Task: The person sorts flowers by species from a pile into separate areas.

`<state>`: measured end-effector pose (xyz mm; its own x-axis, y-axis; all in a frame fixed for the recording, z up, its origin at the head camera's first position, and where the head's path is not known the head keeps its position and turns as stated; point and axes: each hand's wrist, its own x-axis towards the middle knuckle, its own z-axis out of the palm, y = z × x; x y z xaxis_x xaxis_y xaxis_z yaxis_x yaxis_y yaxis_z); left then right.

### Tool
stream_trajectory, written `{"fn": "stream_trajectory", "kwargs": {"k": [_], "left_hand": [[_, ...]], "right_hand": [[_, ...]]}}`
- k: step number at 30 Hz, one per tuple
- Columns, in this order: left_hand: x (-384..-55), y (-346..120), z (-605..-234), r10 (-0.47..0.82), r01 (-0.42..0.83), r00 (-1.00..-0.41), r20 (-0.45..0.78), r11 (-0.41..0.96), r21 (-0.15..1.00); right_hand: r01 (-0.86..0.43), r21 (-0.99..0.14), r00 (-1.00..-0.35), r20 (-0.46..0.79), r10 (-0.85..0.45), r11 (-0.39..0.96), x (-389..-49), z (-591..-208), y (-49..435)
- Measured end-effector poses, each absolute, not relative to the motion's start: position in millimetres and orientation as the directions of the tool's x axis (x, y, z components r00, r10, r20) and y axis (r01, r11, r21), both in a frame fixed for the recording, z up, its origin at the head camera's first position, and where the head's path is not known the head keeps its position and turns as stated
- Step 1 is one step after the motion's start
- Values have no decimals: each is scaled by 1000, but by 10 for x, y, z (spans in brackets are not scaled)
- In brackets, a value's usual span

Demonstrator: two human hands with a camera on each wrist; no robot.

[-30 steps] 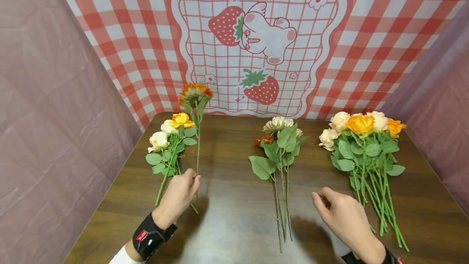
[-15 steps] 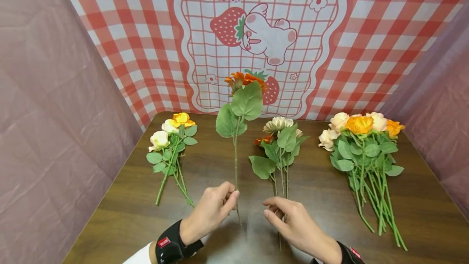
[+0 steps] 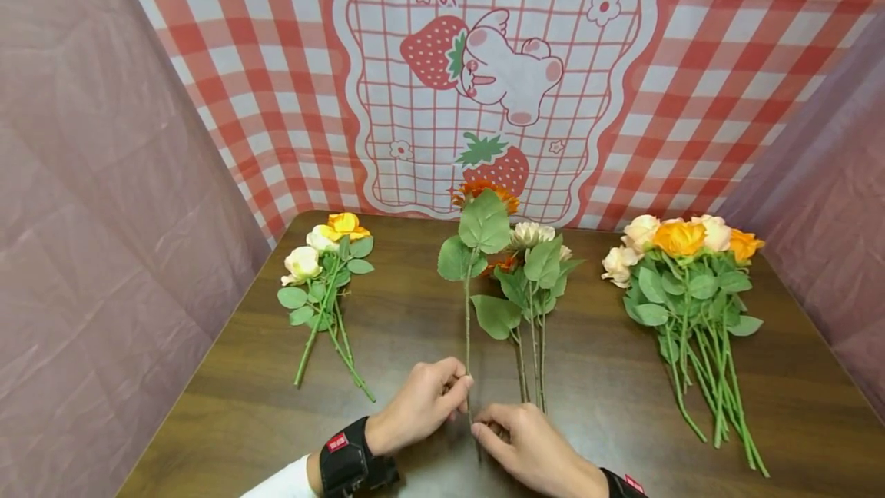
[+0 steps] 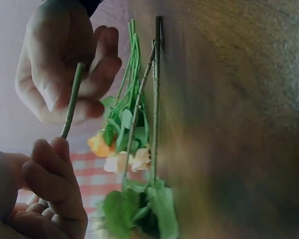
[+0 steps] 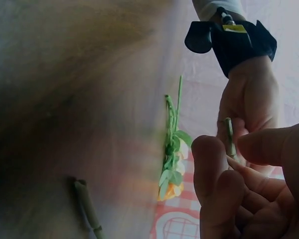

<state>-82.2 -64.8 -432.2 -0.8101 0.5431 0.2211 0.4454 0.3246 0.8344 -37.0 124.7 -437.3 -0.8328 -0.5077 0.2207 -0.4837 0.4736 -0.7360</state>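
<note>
My left hand point(image 3: 429, 398) pinches the brown-green stem of a long orange flower point(image 3: 486, 195), which stands upright with broad green leaves under its bloom. My right hand point(image 3: 528, 444) is beside the stem's lower part. In the left wrist view the stem's cut end point(image 4: 78, 74) overlaps the right hand point(image 4: 65, 64), whose thumb and fingertips stand apart on either side of it. The right wrist view has that stem end point(image 5: 229, 132) between thumb and forefinger, with the left hand point(image 5: 251, 99) behind. Just right of the held flower lies a bunch of cream and orange flowers point(image 3: 532, 283).
White and yellow-orange roses point(image 3: 321, 260) lie at the table's left. At the right is a larger pile of peach and orange roses point(image 3: 681, 252) with long green stems. A checked strawberry cloth point(image 3: 512, 83) hangs behind the wooden table point(image 3: 242, 406).
The left hand has carried the orange flower rightward from beside the left roses and lowered it near the middle bunch. The right hand has come leftward to the stem's lower end.
</note>
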Motion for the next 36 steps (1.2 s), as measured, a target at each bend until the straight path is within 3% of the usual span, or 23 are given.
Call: {"fn": "stream_trajectory", "kwargs": {"k": [5, 9, 19, 25, 36], "left_hand": [[-885, -644, -4364, 555, 378, -822, 127, 365, 851], [-873, -635, -4364, 564, 358, -821, 89, 386, 850], [-809, -563, -4395, 603, 428, -785, 140, 364, 827], [-831, -616, -4408, 576, 455, -799, 171, 394, 799], [-853, -835, -4368, 517, 451, -834, 192, 438, 778]], "right_hand": [[-492, -713, -834, 222, -505, 499, -359, -4391, 1236], [-418, -764, -860, 157, -486, 492, -368, -4422, 1216], [-252, -886, -888, 51, -458, 390, -411, -4467, 1151], [-135, -918, -900, -45, -435, 374, -459, -4472, 1168], [-222, -799, -894, -63, -444, 560, -674, -4519, 1231]]}}
